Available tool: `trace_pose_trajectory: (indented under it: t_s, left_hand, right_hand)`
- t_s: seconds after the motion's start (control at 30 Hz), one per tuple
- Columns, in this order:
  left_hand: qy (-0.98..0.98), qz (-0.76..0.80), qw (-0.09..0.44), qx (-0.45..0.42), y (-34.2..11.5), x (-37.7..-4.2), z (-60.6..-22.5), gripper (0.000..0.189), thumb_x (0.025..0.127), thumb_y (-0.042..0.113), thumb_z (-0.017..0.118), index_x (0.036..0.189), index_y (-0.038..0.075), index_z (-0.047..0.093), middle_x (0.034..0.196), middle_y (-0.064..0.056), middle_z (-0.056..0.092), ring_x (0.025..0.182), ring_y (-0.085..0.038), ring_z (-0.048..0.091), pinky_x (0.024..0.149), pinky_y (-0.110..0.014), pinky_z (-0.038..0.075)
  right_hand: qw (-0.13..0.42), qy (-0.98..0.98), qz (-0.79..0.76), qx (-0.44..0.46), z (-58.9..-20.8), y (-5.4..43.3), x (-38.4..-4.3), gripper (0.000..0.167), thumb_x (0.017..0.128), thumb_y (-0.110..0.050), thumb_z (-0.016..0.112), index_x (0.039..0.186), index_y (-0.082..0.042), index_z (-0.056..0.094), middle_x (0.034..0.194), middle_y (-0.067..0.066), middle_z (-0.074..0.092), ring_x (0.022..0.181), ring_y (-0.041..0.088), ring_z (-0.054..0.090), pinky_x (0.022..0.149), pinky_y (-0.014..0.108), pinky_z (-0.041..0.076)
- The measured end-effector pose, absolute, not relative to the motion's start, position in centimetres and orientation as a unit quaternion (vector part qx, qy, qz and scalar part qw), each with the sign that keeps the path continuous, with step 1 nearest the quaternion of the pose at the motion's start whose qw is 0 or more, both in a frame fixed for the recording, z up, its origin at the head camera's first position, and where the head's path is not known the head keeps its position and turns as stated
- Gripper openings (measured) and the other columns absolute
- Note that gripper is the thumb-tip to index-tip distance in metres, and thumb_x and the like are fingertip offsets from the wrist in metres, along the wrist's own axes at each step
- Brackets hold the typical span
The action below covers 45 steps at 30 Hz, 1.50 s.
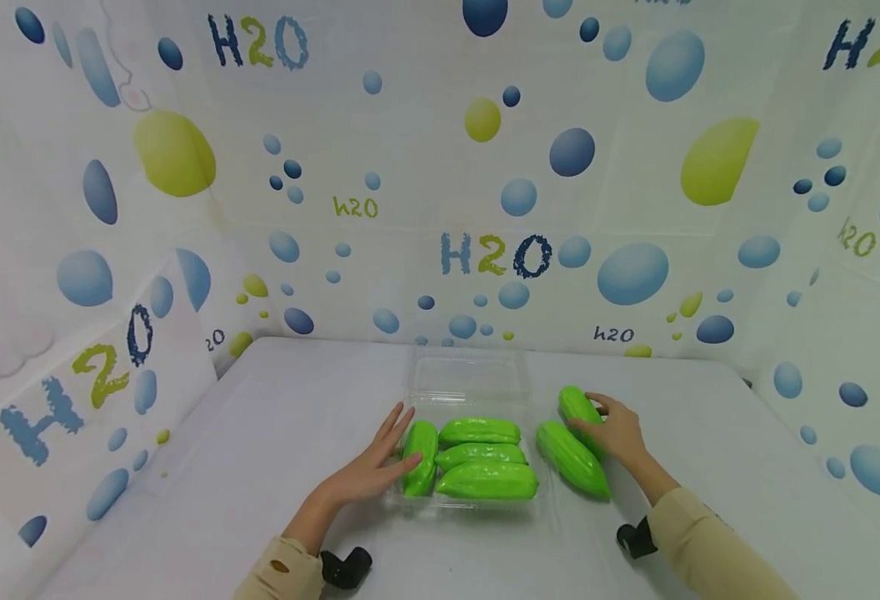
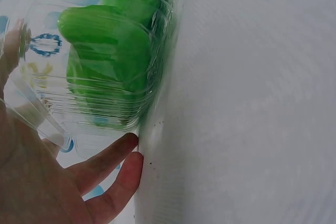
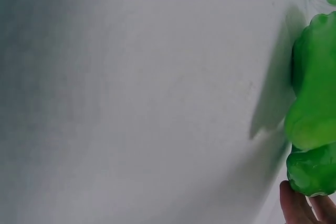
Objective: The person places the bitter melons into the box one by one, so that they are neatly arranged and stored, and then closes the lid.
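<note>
A clear plastic clamshell box (image 1: 470,504) holds several glossy bright-green, cucumber-shaped vegetables (image 1: 487,481). One of them (image 1: 421,458) lies crosswise at the box's left end. My left hand (image 1: 368,471) is at that left side, fingers spread and fairly straight outside the wall, thumb reaching over the rim. In the left wrist view, the fingertips (image 2: 134,142) are low beside the ribbed wall (image 2: 105,114). To the right of the box, my right hand (image 1: 614,429) holds the farther of two loose green vegetables (image 1: 577,403) between thumb and fingers. The nearer loose one (image 1: 571,460) lies alongside it.
The box's transparent lid (image 1: 470,375) is folded back behind it. A white-covered table (image 1: 275,417) runs back to a patterned curtain (image 1: 410,167) with bubbles and lettering, which also rises on both sides. Black wrist devices (image 1: 346,568) are on both forearms.
</note>
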<state>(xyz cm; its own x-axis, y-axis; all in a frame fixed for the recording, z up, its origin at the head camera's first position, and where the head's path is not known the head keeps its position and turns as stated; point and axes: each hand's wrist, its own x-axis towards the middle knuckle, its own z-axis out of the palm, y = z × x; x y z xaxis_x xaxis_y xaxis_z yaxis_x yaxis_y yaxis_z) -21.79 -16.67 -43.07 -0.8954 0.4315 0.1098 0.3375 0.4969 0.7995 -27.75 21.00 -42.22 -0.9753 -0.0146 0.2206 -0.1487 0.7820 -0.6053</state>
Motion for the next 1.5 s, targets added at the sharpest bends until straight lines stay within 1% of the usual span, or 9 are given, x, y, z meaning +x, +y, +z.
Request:
trace_pose_trajectory:
  t_s: [0.13,0.23,0.5,0.73,0.93,1.1,1.37,1.5]
  left_hand:
    - [0.866,0.446,0.054,0.221,-16.7,-21.7,-43.0,0.071,0.094,0.027,0.051,0.148,0.015,0.007,0.152,-0.011,-0.01,0.137,-0.036,0.002,0.099,-0.062,0.021]
    - [0.867,0.445,0.053,0.22,-16.7,-21.8,-43.0,0.071,0.094,0.028,0.051,0.148,0.017,0.007,0.152,-0.011,-0.01,0.137,-0.035,-0.001,0.099,-0.062,0.02]
    - [0.867,0.447,0.048,0.215,-16.7,-22.1,-43.7,0.07,0.094,0.021,0.052,0.148,0.013,0.009,0.152,-0.013,-0.008,0.137,-0.036,0.0,0.1,-0.062,0.02]
    - [0.867,0.443,0.054,0.223,-16.8,-21.9,-43.2,0.071,0.094,0.03,0.05,0.148,0.016,0.007,0.152,-0.011,-0.01,0.137,-0.036,-0.001,0.099,-0.062,0.021]
    - [0.863,0.45,0.053,0.222,-16.7,-21.7,-43.1,0.07,0.094,0.025,0.051,0.148,0.014,0.008,0.152,-0.012,-0.009,0.136,-0.038,0.005,0.099,-0.062,0.022]
    - [0.862,0.453,0.055,0.223,-16.7,-21.8,-43.0,0.071,0.094,0.025,0.051,0.148,0.014,0.008,0.152,-0.013,-0.009,0.136,-0.039,0.008,0.098,-0.061,0.024]
    - [0.865,0.447,0.056,0.22,-16.6,-21.7,-43.0,0.071,0.094,0.026,0.051,0.148,0.015,0.007,0.152,-0.011,-0.01,0.137,-0.036,-0.001,0.099,-0.063,0.021]
    - [0.865,0.448,0.056,0.22,-16.7,-21.7,-43.1,0.071,0.094,0.025,0.052,0.148,0.015,0.007,0.152,-0.01,-0.01,0.137,-0.035,-0.001,0.099,-0.063,0.021]
  right_hand:
    - [0.108,-0.938,0.327,0.045,-42.1,21.1,-27.9,0.059,0.081,-0.025,0.07,0.126,0.007,0.048,0.115,0.033,0.053,0.103,0.045,0.051,0.08,0.052,0.045]
    - [0.109,-0.939,0.325,0.042,-42.0,21.2,-27.9,0.059,0.081,-0.025,0.069,0.127,0.005,0.048,0.115,0.032,0.053,0.104,0.044,0.051,0.08,0.051,0.045]
    - [0.115,-0.931,0.344,0.045,-41.4,21.4,-27.4,0.06,0.08,-0.028,0.07,0.127,0.004,0.049,0.113,0.032,0.055,0.102,0.042,0.053,0.076,0.048,0.048]
    - [0.132,-0.926,0.35,0.054,-41.0,21.7,-27.2,0.061,0.079,-0.032,0.071,0.125,0.002,0.052,0.111,0.03,0.057,0.095,0.04,0.057,0.073,0.046,0.05]
    - [0.14,-0.922,0.354,0.066,-40.7,22.0,-26.8,0.06,0.079,-0.033,0.071,0.125,0.002,0.053,0.11,0.03,0.057,0.092,0.039,0.059,0.071,0.046,0.05]
    - [0.143,-0.919,0.358,0.082,-40.3,21.7,-26.8,0.058,0.079,-0.032,0.071,0.124,0.0,0.053,0.11,0.029,0.057,0.089,0.038,0.06,0.07,0.045,0.051]
    - [0.147,-0.913,0.367,0.105,-39.9,21.3,-26.6,0.055,0.078,-0.03,0.073,0.123,-0.002,0.055,0.108,0.027,0.059,0.083,0.034,0.062,0.068,0.043,0.051]
    - [0.147,-0.912,0.367,0.109,-39.6,20.8,-26.5,0.054,0.078,-0.028,0.074,0.122,-0.004,0.056,0.107,0.027,0.059,0.083,0.034,0.062,0.067,0.042,0.051]
